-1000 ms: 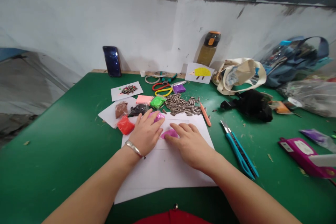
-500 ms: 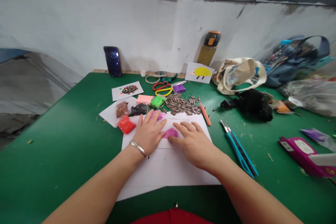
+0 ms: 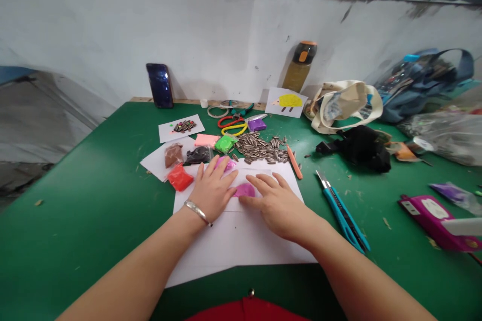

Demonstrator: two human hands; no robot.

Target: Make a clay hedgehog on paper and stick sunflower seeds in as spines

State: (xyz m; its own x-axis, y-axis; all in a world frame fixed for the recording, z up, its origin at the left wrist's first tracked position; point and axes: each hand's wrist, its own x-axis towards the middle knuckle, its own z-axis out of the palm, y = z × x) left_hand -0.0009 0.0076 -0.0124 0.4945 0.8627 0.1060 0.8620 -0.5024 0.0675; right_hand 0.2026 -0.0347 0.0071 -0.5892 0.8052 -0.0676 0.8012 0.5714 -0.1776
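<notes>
Between my two hands a flat patch of pink modelling clay [image 3: 245,190] lies on a small white card, which rests on larger white paper [image 3: 241,241]. My left hand [image 3: 214,186] is spread flat on the card's left side, its thumb at the clay's left edge. My right hand [image 3: 276,204] lies with fingers outstretched on the right, the thumb near the clay's lower edge. Just beyond my left fingertips is a pink clay packet [image 3: 226,163], partly covered by them. Farther back are a pile of striped sunflower seeds [image 3: 259,148] and an orange clay tool [image 3: 294,162].
Red [image 3: 179,177], brown, black and green clay packets lie left of the seeds. Behind them are scissors [image 3: 235,129], a card with a yellow hedgehog [image 3: 289,102], a phone [image 3: 160,85] and a bottle [image 3: 300,66]. A blue utility knife [image 3: 344,215] and a magenta device [image 3: 437,220] lie right.
Both hands stay spread around the pink clay, almost unmoved. My right thumb and fingers have shifted very slightly left. The whole view has moved a little.
</notes>
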